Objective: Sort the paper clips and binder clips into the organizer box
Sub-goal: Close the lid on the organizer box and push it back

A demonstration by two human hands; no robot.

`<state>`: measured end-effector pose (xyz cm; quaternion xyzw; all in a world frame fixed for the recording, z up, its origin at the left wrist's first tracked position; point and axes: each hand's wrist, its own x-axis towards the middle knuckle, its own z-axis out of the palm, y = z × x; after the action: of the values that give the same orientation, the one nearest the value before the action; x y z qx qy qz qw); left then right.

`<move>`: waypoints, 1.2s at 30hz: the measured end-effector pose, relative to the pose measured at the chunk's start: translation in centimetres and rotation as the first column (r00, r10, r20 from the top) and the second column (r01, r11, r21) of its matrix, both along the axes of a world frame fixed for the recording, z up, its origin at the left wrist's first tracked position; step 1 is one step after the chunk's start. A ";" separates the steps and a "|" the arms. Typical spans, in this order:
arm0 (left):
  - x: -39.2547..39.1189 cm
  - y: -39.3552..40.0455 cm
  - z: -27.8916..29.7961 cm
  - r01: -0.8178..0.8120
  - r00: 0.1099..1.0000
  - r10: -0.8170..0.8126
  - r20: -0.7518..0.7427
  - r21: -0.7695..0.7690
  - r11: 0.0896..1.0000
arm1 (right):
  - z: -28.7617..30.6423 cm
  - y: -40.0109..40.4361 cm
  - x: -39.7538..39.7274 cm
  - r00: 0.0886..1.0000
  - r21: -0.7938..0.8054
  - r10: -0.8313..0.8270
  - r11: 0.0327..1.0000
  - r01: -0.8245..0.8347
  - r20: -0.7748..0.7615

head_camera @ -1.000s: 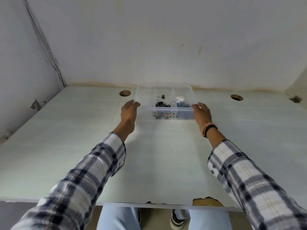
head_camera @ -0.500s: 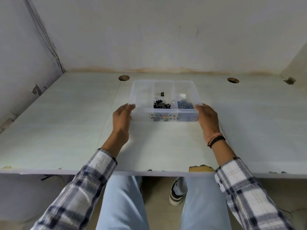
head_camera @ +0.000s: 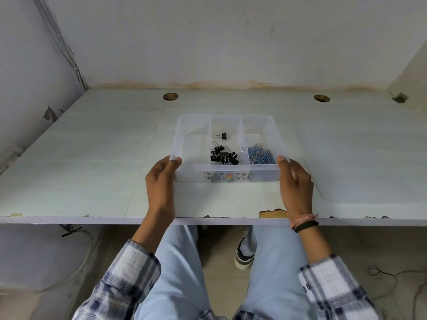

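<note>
A clear plastic organizer box (head_camera: 194, 174) with three compartments rests on the pale desk (head_camera: 92, 162). Several black binder clips (head_camera: 223, 153) lie in the middle compartment. A heap of blue paper clips (head_camera: 262, 155) fills the right one. The left compartment holds nothing that I can see. My left hand (head_camera: 161, 183) grips the box's near left corner, thumb over the rim. My right hand (head_camera: 294, 183) grips the near right corner the same way.
Two round cable holes (head_camera: 170, 96) (head_camera: 321, 98) sit near the back wall. The desk's front edge (head_camera: 138, 220) is chipped, with a bare patch (head_camera: 272, 213) beside my right wrist. My legs and a shoe (head_camera: 245, 252) show below; cables lie on the floor.
Both hands have drawn the box toward me, from near the back of the desk to close to the front edge. The view has tilted down.
</note>
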<state>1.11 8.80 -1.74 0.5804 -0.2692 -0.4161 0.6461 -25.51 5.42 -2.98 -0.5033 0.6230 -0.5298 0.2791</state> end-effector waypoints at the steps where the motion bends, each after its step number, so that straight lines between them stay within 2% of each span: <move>1: 0.0 -0.1 0.0 -0.006 1.000 0.006 -0.007 0.000 1.000 | 0.1 0.0 0.1 1.000 -0.003 -0.007 1.000 0.007 0.006; 6: 0.0 -0.4 0.0 -0.032 0.998 0.031 -0.046 -0.015 0.999 | 0.3 0.0 0.0 1.000 -0.005 -0.005 1.000 0.004 -0.024; 9: 0.1 -0.8 0.6 -0.106 0.993 0.104 -0.053 -0.054 0.993 | 0.7 -0.6 -1.4 0.987 -0.145 -0.158 0.978 0.152 -0.025; 11: 0.1 -1.3 1.1 -0.163 0.986 0.161 -0.029 -0.094 0.982 | 0.7 -1.6 -3.2 0.931 -0.248 -0.263 0.948 0.201 -0.253; 12: 0.0 -1.4 1.3 -0.184 0.983 0.184 -0.012 -0.111 0.977 | 0.7 -2.2 -4.1 0.874 -0.214 -0.266 0.958 0.192 -0.406; 14: -0.6 -1.8 1.9 -0.214 0.975 0.222 0.035 -0.154 0.965 | 0.7 -3.4 -5.5 0.731 0.016 -0.179 0.968 0.251 -0.658; 15: -1.1 -1.9 2.2 -0.221 0.970 0.236 0.060 -0.185 0.958 | 0.6 -3.8 -5.8 0.670 0.125 -0.121 0.943 0.308 -0.733; 17: -2.3 -2.0 2.8 -0.213 0.959 0.253 0.131 -0.257 0.943 | 0.8 -4.0 -5.9 0.601 0.209 -0.065 0.903 0.375 -0.796; 22: -4.4 -2.5 3.5 -0.109 0.952 0.205 0.226 -0.376 0.920 | 0.8 -4.6 -5.7 0.584 0.160 -0.059 0.935 0.316 -0.810; 26: -5.2 -3.0 3.7 -0.044 0.968 0.130 0.215 -0.365 0.930 | 1.8 -4.8 -5.1 0.564 0.136 -0.059 0.945 0.299 -0.823; 30: -5.7 -3.1 4.1 0.018 0.964 0.068 0.256 -0.320 0.947 | 4.9 -5.5 -5.2 0.581 -0.022 -0.180 0.963 0.268 -0.794; 33: -5.5 -4.2 5.3 0.122 0.970 -0.064 0.235 -0.241 0.963 | 7.8 -6.1 -4.0 0.657 -0.133 -0.178 0.984 0.118 -0.732; 36: -4.6 -5.9 6.8 0.243 0.970 -0.234 0.070 -0.176 0.954 | 9.9 -6.0 -1.9 0.695 -0.247 -0.086 0.960 -0.134 -0.714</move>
<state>-3.47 2.86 5.05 0.4915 -0.3900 -0.4505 0.6351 -27.38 -0.57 6.96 -0.7124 0.5940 -0.3699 -0.0536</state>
